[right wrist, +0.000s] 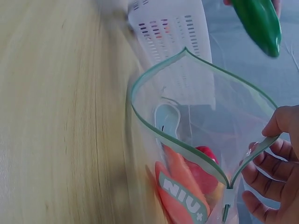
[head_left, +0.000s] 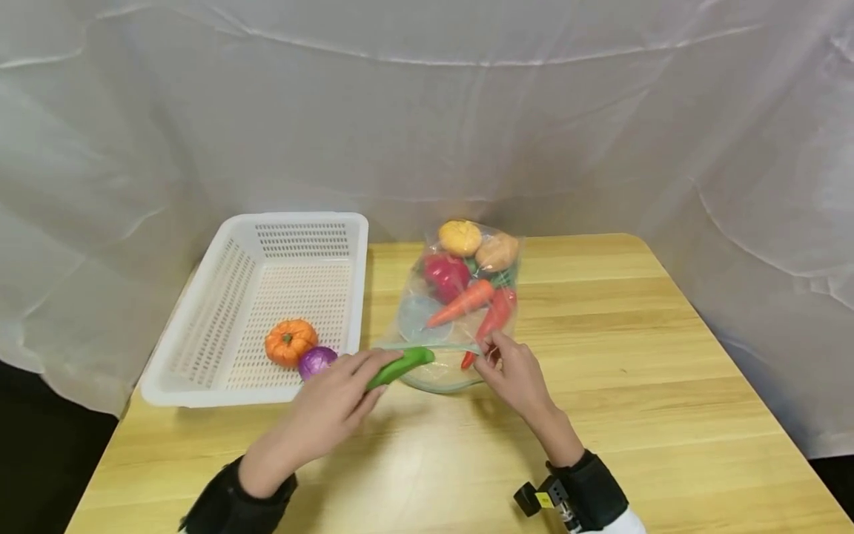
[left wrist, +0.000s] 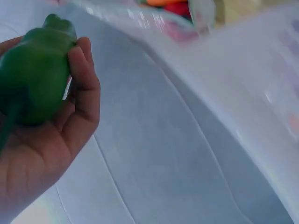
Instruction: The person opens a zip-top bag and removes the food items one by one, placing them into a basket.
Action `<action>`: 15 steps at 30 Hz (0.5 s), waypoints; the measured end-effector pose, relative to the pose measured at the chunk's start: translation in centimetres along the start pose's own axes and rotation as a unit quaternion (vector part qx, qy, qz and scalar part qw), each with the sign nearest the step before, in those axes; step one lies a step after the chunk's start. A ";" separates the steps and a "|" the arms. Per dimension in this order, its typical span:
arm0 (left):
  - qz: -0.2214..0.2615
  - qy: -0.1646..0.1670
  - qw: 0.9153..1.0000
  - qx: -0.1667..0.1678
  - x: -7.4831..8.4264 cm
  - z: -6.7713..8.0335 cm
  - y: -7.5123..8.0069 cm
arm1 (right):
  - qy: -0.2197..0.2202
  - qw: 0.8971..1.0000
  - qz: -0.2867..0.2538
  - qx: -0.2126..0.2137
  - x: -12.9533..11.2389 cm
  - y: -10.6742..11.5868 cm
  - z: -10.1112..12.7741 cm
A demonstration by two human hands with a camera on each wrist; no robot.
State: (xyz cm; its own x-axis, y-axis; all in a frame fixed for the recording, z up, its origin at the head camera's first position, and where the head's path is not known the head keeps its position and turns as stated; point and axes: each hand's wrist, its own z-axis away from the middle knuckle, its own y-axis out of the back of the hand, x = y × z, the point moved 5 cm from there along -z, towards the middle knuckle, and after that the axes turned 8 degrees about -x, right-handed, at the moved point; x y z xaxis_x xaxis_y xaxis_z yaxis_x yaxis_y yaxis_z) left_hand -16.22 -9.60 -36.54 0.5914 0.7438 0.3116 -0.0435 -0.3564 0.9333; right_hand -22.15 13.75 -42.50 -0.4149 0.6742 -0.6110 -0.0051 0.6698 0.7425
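My left hand (head_left: 340, 397) grips a green pepper (head_left: 402, 365) just left of the mouth of a clear zip bag (head_left: 437, 384). The pepper's stem end (left wrist: 21, 100) shows in the left wrist view. With thumb and fingers, my right hand (head_left: 517, 371) pinches the bag's green-edged rim (right wrist: 267, 142), and the mouth stands open in the right wrist view. Inside the bag lie a carrot (head_left: 462, 304), a red chili pepper (head_left: 497, 315), a red round vegetable (head_left: 445, 276), a yellow pumpkin (head_left: 459, 238) and a brown potato-like piece (head_left: 497, 252).
A white perforated basket (head_left: 360, 289) stands on the left of the wooden table (head_left: 634, 356). It contains an orange pumpkin (head_left: 290, 343) and a purple onion-like ball (head_left: 316, 361), partly behind my left hand. A pale cloth (head_left: 467, 133) hangs behind the table.
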 end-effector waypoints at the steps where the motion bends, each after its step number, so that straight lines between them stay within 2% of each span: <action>1: -0.003 0.008 1.000 0.013 -0.5 0.4 0.5 | 0.000 1.000 0.000 -0.001 0.0 0.0 0.0; 5: -0.011 0.038 0.998 0.048 -2.5 1.7 1.8 | -0.005 1.000 -0.005 -0.001 -0.2 0.1 0.0; 11: -0.021 0.079 0.995 0.057 -5.5 3.1 2.2 | -0.013 1.000 -0.003 0.002 -0.1 0.2 0.2; 15: -0.042 0.106 0.992 0.058 -6.8 3.6 2.0 | -0.014 1.000 -0.002 0.000 -0.1 0.1 0.1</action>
State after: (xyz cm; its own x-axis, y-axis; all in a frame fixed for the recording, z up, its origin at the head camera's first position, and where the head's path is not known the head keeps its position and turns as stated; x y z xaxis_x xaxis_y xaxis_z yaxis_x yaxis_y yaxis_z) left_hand -17.46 -17.40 -37.39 0.4063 0.8714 0.2749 0.0995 -0.3412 0.9347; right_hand -21.99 13.78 -42.44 -0.3894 0.6793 -0.6221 -0.0072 0.6731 0.7395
